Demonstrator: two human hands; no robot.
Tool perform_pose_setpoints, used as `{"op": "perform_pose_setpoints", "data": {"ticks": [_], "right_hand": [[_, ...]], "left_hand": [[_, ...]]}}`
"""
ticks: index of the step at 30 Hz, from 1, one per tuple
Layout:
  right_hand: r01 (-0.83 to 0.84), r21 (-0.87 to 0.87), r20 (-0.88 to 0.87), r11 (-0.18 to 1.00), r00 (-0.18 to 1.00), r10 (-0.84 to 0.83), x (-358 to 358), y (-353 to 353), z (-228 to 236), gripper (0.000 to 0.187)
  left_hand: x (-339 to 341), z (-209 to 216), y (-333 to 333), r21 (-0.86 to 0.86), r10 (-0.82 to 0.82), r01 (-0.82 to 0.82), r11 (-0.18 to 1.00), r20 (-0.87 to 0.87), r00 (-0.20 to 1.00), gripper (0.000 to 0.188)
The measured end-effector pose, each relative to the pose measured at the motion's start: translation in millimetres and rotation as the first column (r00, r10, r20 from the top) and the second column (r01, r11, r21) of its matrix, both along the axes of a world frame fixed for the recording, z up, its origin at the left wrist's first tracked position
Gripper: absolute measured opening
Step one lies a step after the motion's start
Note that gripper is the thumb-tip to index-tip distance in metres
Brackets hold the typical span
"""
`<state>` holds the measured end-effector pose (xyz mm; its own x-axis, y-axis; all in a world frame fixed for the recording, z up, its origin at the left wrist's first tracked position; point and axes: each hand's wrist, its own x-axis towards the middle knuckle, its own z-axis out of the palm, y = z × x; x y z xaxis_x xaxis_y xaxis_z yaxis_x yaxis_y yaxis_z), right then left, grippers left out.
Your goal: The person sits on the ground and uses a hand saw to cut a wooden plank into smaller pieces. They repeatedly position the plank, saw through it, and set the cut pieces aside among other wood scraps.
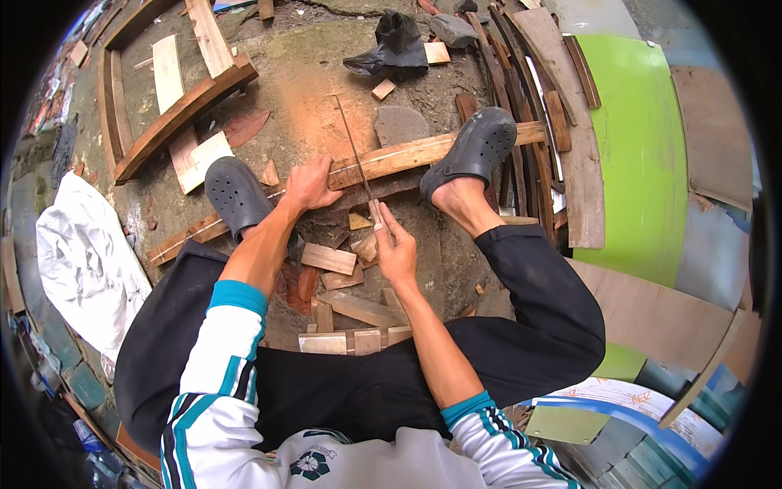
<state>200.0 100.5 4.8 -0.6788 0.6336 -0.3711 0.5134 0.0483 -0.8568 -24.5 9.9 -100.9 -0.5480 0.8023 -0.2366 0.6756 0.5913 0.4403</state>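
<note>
A long wooden batten (pixel 397 157) runs crosswise in front of me, from beside my left foot to the dark strips at the right. My left hand (pixel 308 186) is closed on it, pressing from above near its middle. In my right hand (pixel 394 250) is the light handle of a handsaw (pixel 355 147). Its thin blade points away from me and crosses the batten just right of my left hand. My feet, in dark clogs (pixel 479 140), rest on or against the batten on either side; exact contact underneath is hidden.
Wood offcuts (pixel 328 258) lie between my legs. At the upper left stands a wooden frame (pixel 183 114); a white cloth sack (pixel 85 261) is at the left. Dark wood strips (pixel 509 90) and a green panel (pixel 639 163) lie right. Reddish sawdust (pixel 314 114) covers ground beyond the batten.
</note>
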Motion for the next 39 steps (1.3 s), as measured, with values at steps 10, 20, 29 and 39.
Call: {"op": "perform_pose_setpoints", "data": {"ticks": [10, 20, 29, 39], "right_hand": [[-0.036, -0.031, 0.071, 0.999, 0.997, 0.038, 76.6, -44.3, 103.3, 0.042], [-0.092, -0.013, 0.034, 0.996, 0.995, 0.093, 6.0, -20.1, 64.0, 0.043], [0.019, 0.042, -0.090, 0.999, 0.996, -0.016, -34.6, 3.2, -1.0, 0.041], [-0.047, 0.008, 0.063, 0.999, 0.997, 0.046, 63.2, -43.2, 88.5, 0.042]], "left_hand": [[14.6, -7.1, -15.0, 0.022, 0.055, -0.056, 0.998, 0.025, 0.998, 0.065], [9.2, -2.4, -18.7, 0.038, 0.044, -0.045, 0.998, 0.044, 0.998, 0.063], [10.5, 7.2, 5.1, 0.077, 0.017, -0.020, 0.997, 0.036, 0.999, 0.067], [11.4, -9.2, -14.5, 0.016, 0.046, -0.047, 0.999, 0.051, 0.998, 0.066]]}}
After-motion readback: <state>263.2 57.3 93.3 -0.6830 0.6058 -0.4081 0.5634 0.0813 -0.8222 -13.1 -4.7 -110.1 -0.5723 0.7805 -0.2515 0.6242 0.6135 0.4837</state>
